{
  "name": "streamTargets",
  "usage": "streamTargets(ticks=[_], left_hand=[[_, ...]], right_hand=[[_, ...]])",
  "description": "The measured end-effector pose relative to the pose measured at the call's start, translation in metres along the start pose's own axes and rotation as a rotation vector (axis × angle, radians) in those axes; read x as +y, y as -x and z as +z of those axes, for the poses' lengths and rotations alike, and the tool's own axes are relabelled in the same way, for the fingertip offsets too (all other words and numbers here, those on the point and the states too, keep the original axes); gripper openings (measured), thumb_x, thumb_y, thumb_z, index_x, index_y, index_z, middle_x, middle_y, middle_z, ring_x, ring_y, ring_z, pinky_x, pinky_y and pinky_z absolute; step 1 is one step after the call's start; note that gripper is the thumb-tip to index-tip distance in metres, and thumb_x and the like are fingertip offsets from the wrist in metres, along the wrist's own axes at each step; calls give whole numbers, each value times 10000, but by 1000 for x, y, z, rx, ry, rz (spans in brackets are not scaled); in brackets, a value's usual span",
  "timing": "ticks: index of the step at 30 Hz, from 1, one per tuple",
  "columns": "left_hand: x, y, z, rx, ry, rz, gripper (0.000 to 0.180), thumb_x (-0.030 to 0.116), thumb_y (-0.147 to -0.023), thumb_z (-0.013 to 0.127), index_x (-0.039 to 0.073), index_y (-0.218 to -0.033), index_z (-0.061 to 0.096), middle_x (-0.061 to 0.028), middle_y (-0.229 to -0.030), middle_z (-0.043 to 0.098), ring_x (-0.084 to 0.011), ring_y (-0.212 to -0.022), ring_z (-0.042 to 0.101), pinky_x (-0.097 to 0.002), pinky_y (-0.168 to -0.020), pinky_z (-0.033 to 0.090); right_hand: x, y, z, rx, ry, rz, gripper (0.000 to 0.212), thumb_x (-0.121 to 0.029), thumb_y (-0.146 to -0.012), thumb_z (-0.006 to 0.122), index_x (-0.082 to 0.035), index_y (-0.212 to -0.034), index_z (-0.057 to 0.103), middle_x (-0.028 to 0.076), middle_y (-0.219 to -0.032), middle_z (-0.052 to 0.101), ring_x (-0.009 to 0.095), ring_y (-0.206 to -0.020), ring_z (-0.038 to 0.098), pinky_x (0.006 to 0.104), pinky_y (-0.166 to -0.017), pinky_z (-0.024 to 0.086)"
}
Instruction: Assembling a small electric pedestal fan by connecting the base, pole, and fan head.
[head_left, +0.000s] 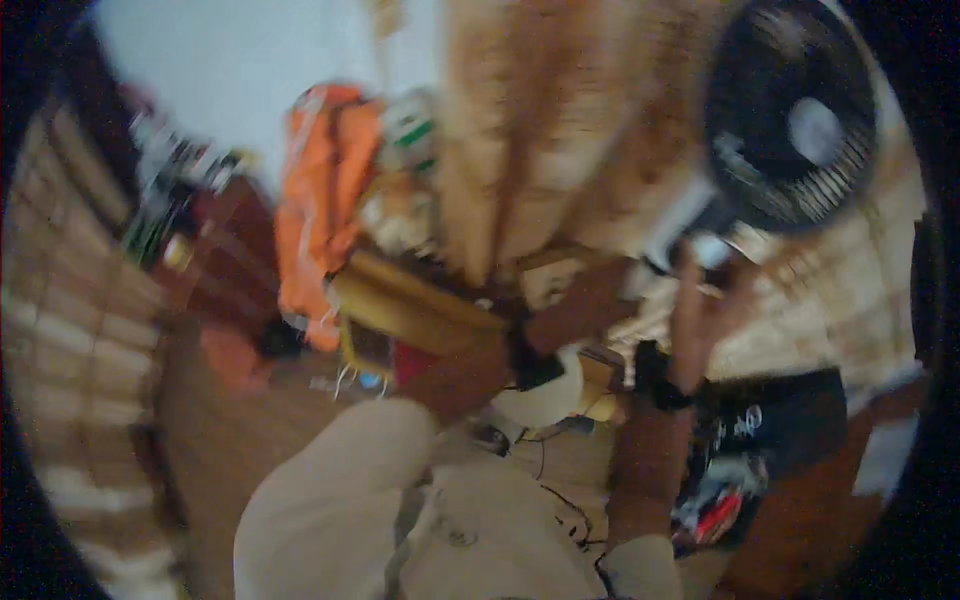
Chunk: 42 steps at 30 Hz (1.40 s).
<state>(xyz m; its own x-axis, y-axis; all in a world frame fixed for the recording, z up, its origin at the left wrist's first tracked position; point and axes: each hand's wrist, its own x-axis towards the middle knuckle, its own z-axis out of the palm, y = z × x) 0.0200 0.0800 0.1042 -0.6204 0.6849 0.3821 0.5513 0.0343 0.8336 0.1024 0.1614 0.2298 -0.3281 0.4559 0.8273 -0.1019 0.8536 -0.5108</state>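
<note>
your two arms come out from cream sleeves (335, 485), and on each wrist you wear a black band (538, 362). your right hand (705, 322) is raised at a pale thing (709, 251), just below the fan (815, 132). the picture is blurred there, so i cannot tell if your fingers are pinching this thing or only are near to it. your left hand (602, 292) is stretched toward the right one, well below the fan; its fingers are blurred too, and i cannot tell if they are spread or pressed together.

the fan has a dark round cage and a pale middle, and it is over the far edge of the checked cloth (832, 312). at the near edge of this cloth there is a black bag (790, 410). a white round thing (548, 395) is between your forearms, partly hidden by the left one. beyond your left forearm lies a yellow-brown box (415, 305), and at its far left corner there is an orange bag (325, 200), just beside a white and green bag (410, 130).
</note>
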Motion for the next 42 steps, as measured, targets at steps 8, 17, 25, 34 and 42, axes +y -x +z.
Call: streamTargets(ticks=[8, 17, 25, 34, 42], left_hand=[[59, 52, -23, 128, -148, -2, 712, 349, -768, 762, -29, -1297, 472, -269, -1044, 648, -447, -985, 641, -523, -829, 523], [104, 144, -38, 555, -307, -176, 624, 276, -718, 802, -14, -1183, 504, -245, -958, 656, -425, -880, 660, -511, -778, 526], [143, 255, -96, 806, -419, -242, 518, 244, -744, 771, -23, -1129, 551, -243, -916, 667, -421, -854, 673, -479, -737, 538], [148, 411, -176, 985, -537, -370, 575, 282, -739, 782, 23, -1200, 555, -217, -869, 668, -386, -774, 678, -458, -683, 530], [159, 567, -239, 1039, -660, -627, 550, 267, -778, 804, 43, -1224, 572, -170, -760, 663, -276, -648, 668, -386, -598, 514]], right_hand=[[-25, -2, -4, 88, -189, -78, 402, -250, -773, 875, 26, -858, 595, 71, -797, 599, 163, -730, 573, 302, -668, 490], [-75, 35, -5, -118, -453, -148, 455, -259, -711, 905, -14, -980, 632, 93, -951, 631, 206, -783, 590, 326, -714, 534], [-187, 92, -22, -534, -864, -112, 402, -87, -807, 808, -15, -1135, 588, 24, -927, 598, 77, -765, 523, 241, -684, 445], [-320, 175, -7, -984, -1183, 62, 432, -106, -823, 781, -45, -1175, 539, 42, -998, 573, 119, -885, 546, 268, -788, 476], [-436, 291, -16, -1278, -1390, 279, 377, -180, -882, 745, -37, -1136, 506, 28, -905, 569, 91, -754, 559, 252, -631, 493]])
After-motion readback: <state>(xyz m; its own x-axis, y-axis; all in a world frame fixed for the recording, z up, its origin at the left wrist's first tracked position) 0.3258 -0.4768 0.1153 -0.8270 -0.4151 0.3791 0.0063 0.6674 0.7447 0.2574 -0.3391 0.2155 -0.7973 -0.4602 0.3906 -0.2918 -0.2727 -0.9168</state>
